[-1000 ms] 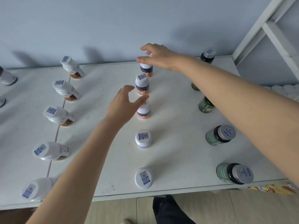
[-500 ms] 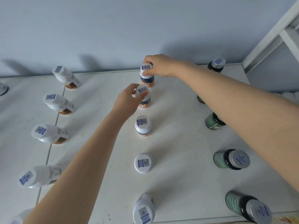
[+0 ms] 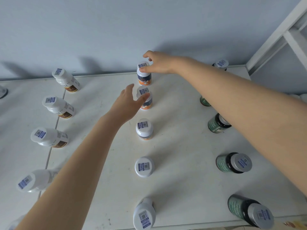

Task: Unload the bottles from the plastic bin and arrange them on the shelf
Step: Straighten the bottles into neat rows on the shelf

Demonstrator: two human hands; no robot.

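On the white shelf [image 3: 182, 146] a middle row of white-capped bottles with orange and dark labels runs front to back. My right hand [image 3: 159, 63] reaches to the rearmost bottle [image 3: 143, 78]; its thumb touches the bottle just under the cap and the fingers are lifted behind the cap. My left hand [image 3: 127, 103] is beside the second bottle [image 3: 147, 103], with the thumb against the cap's side and the fingers stretched out. Three more bottles of this row stand nearer: a third bottle [image 3: 144, 128], a fourth bottle [image 3: 144, 166] and the front bottle [image 3: 144, 214].
A column of white bottles with brown labels [image 3: 65, 79] lines the left side. Dark green bottles with grey caps [image 3: 234, 162] line the right, partly hidden under my right forearm. The wall is right behind the shelf; a white frame post [image 3: 282, 30] rises at right.
Both hands gripped the caps of the two rear bottles half a second ago; their fingers have now loosened and spread. The view has shifted slightly upward.
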